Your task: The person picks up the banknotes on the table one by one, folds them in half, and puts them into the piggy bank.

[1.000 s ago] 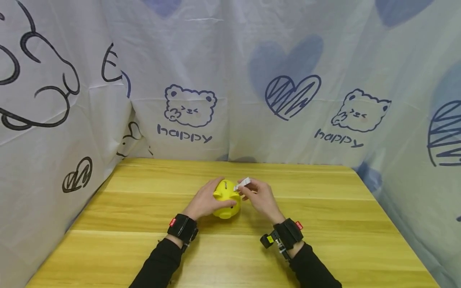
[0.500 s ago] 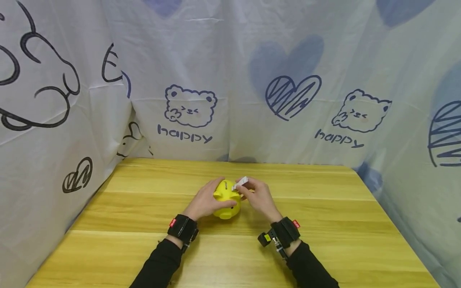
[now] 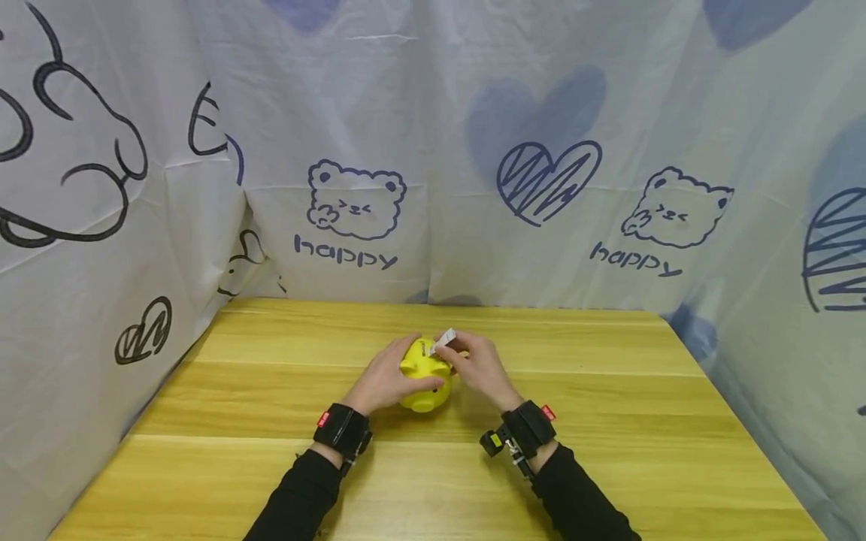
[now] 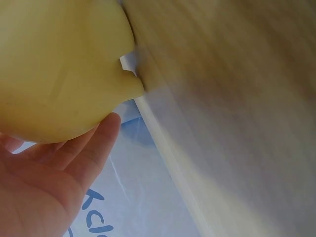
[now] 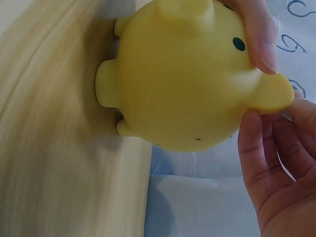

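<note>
A yellow piggy bank (image 3: pixel 426 367) stands on the table, its snout toward me and a dark slot on top. My left hand (image 3: pixel 383 382) holds it from the left, thumb across the face and fingers around the far side. Between its thumb and fingers, my right hand (image 3: pixel 482 371) pinches a small white folded strip (image 3: pixel 444 341), printed with faint marks. The strip's lower end is at the bank's top, just right of the slot. In the right wrist view, my right fingers (image 5: pixel 252 148) are by the pig's ear (image 5: pixel 272 94), and the strip is mostly hidden.
The wooden table (image 3: pixel 609 421) reaches out on all sides of the bank. White cloth (image 3: pixel 446 248) with bear and heart drawings hangs behind it and along both sides. Each wrist wears a black strap (image 3: pixel 343 430) with a camera.
My right hand has moved a little to the left with the white strip, bringing it closer to the slot. The left hand and the piggy bank have stayed in place.
</note>
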`<control>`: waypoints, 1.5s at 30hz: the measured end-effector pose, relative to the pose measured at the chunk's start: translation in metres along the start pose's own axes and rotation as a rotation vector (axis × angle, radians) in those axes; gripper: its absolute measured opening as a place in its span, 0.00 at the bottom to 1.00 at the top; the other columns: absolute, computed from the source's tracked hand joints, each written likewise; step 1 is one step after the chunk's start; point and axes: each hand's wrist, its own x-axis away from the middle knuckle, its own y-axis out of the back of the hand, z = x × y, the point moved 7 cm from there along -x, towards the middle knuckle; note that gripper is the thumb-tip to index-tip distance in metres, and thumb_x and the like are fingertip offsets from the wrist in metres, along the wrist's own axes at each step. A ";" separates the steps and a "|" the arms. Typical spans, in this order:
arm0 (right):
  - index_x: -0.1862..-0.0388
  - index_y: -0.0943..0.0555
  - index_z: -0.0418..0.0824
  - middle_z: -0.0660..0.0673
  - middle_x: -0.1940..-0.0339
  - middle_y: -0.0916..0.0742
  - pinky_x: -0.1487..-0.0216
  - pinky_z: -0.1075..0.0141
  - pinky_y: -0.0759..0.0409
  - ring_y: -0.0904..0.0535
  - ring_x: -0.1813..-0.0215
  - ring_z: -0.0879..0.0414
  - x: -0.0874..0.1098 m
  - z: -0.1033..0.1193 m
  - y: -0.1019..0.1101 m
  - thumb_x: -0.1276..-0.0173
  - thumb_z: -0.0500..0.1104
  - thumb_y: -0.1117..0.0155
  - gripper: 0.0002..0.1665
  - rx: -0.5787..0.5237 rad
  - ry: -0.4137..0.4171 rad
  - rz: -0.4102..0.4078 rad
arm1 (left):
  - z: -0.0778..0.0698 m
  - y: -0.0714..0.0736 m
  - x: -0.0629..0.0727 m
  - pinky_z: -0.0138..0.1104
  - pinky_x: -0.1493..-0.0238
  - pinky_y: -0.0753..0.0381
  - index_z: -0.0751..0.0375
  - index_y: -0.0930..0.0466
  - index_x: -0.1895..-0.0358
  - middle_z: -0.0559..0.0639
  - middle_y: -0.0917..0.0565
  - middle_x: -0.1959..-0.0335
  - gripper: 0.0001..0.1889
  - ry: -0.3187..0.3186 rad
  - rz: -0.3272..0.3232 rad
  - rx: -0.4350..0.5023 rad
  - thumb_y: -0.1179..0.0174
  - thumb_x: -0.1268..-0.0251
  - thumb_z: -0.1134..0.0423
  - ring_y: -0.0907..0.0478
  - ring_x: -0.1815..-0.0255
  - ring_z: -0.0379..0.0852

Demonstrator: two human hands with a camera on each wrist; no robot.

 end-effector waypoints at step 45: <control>0.61 0.19 0.45 0.51 0.67 0.14 0.65 0.70 0.26 0.24 0.66 0.60 -0.017 0.031 -0.010 0.27 0.44 0.39 0.05 0.348 0.123 0.115 | -0.003 0.000 0.000 0.48 0.40 0.25 0.45 0.41 0.25 0.50 0.30 0.31 0.52 -0.037 0.004 -0.010 0.33 0.54 0.28 0.29 0.37 0.51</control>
